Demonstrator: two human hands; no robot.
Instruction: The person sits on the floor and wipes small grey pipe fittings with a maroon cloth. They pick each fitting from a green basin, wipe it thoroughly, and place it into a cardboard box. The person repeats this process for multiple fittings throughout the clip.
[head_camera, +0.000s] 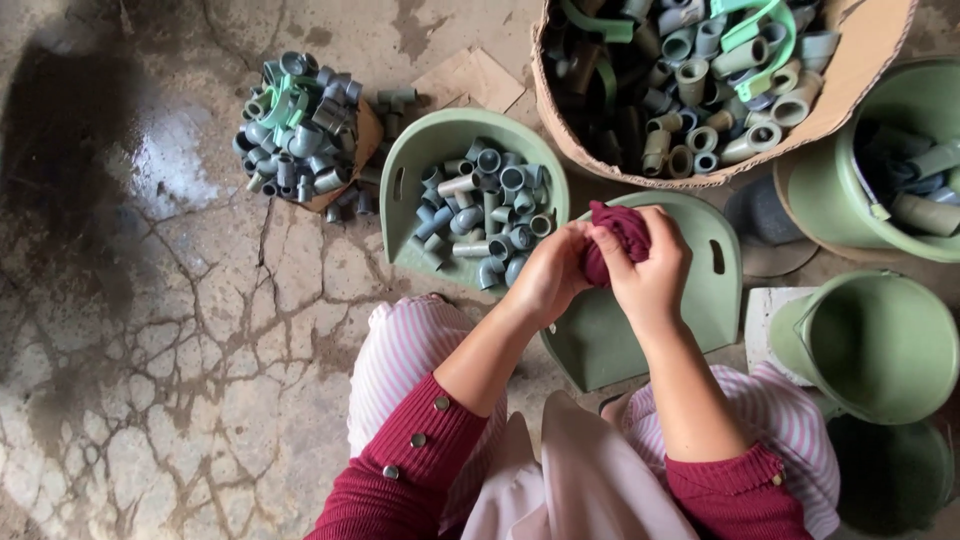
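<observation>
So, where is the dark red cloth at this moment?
In the head view the dark red cloth is just right of centre, bunched between the left hand and right hand, above the empty green tray.

One head-worn camera looks steeply down, close above the cracked floor (180, 330), which fills the view's left half.

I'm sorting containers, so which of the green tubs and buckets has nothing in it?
The green bucket at lower right, beside the right hand's arm; the others hold grey pipe fittings.
</observation>
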